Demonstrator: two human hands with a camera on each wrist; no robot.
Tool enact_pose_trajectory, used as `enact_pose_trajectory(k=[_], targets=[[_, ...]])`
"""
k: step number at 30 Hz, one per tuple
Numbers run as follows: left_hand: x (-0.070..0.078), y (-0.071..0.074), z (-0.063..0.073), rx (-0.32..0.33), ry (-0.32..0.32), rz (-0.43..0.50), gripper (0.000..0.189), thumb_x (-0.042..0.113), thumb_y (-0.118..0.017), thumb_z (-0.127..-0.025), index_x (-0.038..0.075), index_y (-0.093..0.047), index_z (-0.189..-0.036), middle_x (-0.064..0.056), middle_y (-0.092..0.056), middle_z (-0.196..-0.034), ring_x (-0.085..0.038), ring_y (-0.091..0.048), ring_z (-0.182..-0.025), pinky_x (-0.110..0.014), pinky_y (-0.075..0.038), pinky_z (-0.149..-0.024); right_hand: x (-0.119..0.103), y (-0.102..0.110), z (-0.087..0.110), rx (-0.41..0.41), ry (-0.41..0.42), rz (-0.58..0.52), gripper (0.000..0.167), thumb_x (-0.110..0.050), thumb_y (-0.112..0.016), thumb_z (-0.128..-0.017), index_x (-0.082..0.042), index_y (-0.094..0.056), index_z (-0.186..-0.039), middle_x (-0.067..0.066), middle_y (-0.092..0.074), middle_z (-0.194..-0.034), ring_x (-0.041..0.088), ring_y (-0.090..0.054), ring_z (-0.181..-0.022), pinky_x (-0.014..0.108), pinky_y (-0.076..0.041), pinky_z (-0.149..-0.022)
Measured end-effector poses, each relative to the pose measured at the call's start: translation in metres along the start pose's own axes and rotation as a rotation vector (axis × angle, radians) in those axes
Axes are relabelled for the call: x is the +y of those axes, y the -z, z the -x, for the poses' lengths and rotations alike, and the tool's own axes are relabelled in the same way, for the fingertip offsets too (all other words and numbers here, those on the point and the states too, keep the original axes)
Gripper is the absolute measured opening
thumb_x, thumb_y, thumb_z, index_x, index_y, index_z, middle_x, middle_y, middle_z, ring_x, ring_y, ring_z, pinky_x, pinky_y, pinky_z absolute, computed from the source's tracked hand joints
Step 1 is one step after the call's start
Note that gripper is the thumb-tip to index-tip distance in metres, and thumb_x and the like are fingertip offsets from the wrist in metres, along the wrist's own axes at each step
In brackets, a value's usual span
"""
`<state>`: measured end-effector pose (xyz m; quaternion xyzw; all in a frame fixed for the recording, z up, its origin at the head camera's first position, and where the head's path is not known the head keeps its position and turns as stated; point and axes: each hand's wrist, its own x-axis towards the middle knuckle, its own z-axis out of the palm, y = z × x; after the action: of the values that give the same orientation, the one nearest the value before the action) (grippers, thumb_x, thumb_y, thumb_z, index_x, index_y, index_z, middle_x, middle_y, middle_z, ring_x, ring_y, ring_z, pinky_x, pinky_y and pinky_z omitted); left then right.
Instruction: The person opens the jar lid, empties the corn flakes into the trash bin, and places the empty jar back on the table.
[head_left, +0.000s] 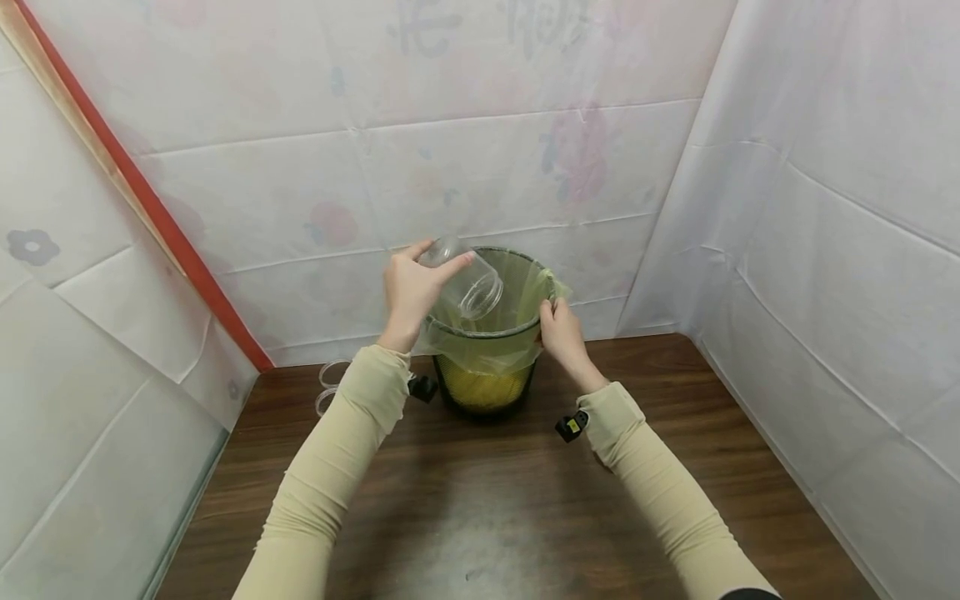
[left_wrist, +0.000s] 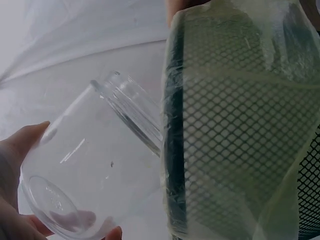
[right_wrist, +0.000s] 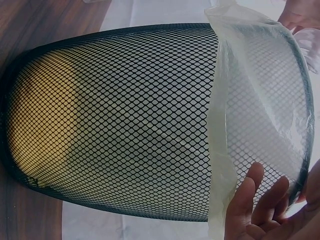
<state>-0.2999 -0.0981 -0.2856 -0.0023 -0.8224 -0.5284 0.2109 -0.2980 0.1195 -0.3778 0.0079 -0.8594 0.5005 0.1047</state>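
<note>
My left hand (head_left: 412, 287) grips a clear jar (head_left: 468, 279) near its base, with the mouth tilted down over the opening of a black mesh wastebasket (head_left: 453, 392). In the left wrist view the jar (left_wrist: 95, 155) is see-through, with only a small dark speck showing in it. A pale yellow-green bin liner (head_left: 491, 357) is folded over the wastebasket's rim. Curled at the right side of that rim, my right hand (head_left: 564, 335) holds the rim and liner. Something yellow (right_wrist: 45, 115) shows low down through the mesh; its kind is unclear.
Two clear round lids (head_left: 335, 372) lie on the dark wooden table (head_left: 480, 517), left of the wastebasket and partly behind my left sleeve. White sheeting (head_left: 480, 183) hangs close behind the wastebasket and at both sides. A red strip (head_left: 150, 192) runs down the left corner.
</note>
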Motion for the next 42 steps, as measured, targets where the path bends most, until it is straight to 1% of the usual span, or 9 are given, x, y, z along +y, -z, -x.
enact_pose_trajectory(k=[6, 11, 15, 23, 26, 30, 35, 38, 42], targets=[[0.004, -0.006, 0.012, 0.048, -0.174, -0.172, 0.088, 0.057, -0.083, -0.058, 0.011, -0.059, -0.129, -0.016, -0.057, -0.123, -0.030, -0.048, -0.110, -0.038, -0.042, -0.090, 0.001, -0.001, 0.000, -0.005, 0.003, 0.006, 0.030, -0.027, -0.028, -0.102, -0.009, -0.039, -0.082, 0.009, -0.052, -0.068, 0.018, -0.054, -0.055, 0.030, -0.051, -0.054], [0.005, -0.010, 0.020, 0.076, -0.365, -0.301, 0.090, 0.053, -0.085, -0.059, 0.012, -0.055, -0.134, -0.018, -0.053, -0.121, -0.033, -0.042, -0.111, -0.042, -0.040, -0.089, 0.002, -0.001, 0.000, -0.007, -0.002, 0.006, 0.030, -0.028, -0.028, -0.102, -0.009, -0.039, -0.082, 0.009, -0.052, -0.068, 0.021, -0.055, -0.056, 0.031, -0.050, -0.053], [0.004, -0.011, 0.024, 0.055, -0.517, -0.362, 0.091, 0.046, -0.086, -0.060, 0.012, -0.052, -0.137, -0.017, -0.052, -0.123, -0.033, -0.041, -0.111, -0.041, -0.042, -0.090, 0.001, -0.001, -0.001, -0.004, -0.009, 0.004, 0.030, -0.029, -0.028, -0.102, -0.009, -0.039, -0.083, 0.009, -0.052, -0.068, 0.021, -0.056, -0.057, 0.030, -0.051, -0.054], [-0.005, -0.009, 0.022, -0.011, -1.020, -0.391, 0.082, 0.018, -0.089, -0.061, 0.011, -0.053, -0.135, -0.017, -0.049, -0.133, -0.034, -0.040, -0.120, -0.042, -0.038, -0.102, 0.000, 0.003, 0.002, -0.007, -0.017, 0.007, 0.031, -0.030, -0.027, -0.102, -0.009, -0.039, -0.082, 0.009, -0.052, -0.068, 0.018, -0.055, -0.055, 0.031, -0.051, -0.055], [-0.006, -0.009, 0.021, -0.013, -1.115, -0.380, 0.081, 0.011, -0.088, -0.061, 0.011, -0.054, -0.134, -0.017, -0.048, -0.135, -0.034, -0.040, -0.122, -0.041, -0.035, -0.104, 0.000, 0.004, 0.002, -0.014, -0.018, 0.014, 0.031, -0.030, -0.026, -0.102, -0.009, -0.038, -0.083, 0.009, -0.051, -0.068, 0.019, -0.054, -0.056, 0.031, -0.051, -0.056], [-0.004, -0.008, 0.021, -0.007, -1.089, -0.363, 0.083, 0.013, -0.088, -0.060, 0.010, -0.053, -0.134, -0.018, -0.048, -0.134, -0.034, -0.040, -0.120, -0.042, -0.035, -0.103, 0.000, 0.005, 0.001, -0.007, -0.021, 0.023, 0.031, -0.031, -0.026, -0.102, -0.010, -0.038, -0.082, 0.008, -0.051, -0.067, 0.020, -0.055, -0.055, 0.031, -0.049, -0.056], [-0.003, -0.005, 0.023, 0.055, -0.900, -0.334, 0.087, 0.031, -0.089, -0.060, 0.008, -0.051, -0.135, -0.019, -0.050, -0.127, -0.033, -0.042, -0.112, -0.043, -0.039, -0.094, 0.000, 0.004, 0.001, -0.008, -0.022, 0.022, 0.031, -0.031, -0.026, -0.102, -0.010, -0.039, -0.083, 0.008, -0.051, -0.067, 0.019, -0.054, -0.055, 0.031, -0.050, -0.056], [-0.004, -0.004, 0.023, 0.122, -0.704, -0.283, 0.090, 0.041, -0.089, -0.059, 0.008, -0.053, -0.134, -0.019, -0.053, -0.123, -0.033, -0.044, -0.110, -0.042, -0.040, -0.091, 0.000, 0.004, 0.001, -0.017, -0.020, 0.013, 0.030, -0.030, -0.026, -0.102, -0.010, -0.038, -0.083, 0.008, -0.050, -0.067, 0.019, -0.054, -0.055, 0.031, -0.051, -0.056], [-0.005, 0.001, 0.018, 0.094, -0.300, -0.099, 0.091, 0.056, -0.084, -0.057, 0.013, -0.056, -0.132, -0.012, -0.056, -0.127, -0.026, -0.050, -0.114, -0.036, -0.044, -0.093, -0.001, 0.003, 0.001, -0.017, -0.015, 0.008, 0.029, -0.029, -0.027, -0.102, -0.010, -0.038, -0.082, 0.008, -0.050, -0.067, 0.018, -0.054, -0.055, 0.031, -0.051, -0.056]])
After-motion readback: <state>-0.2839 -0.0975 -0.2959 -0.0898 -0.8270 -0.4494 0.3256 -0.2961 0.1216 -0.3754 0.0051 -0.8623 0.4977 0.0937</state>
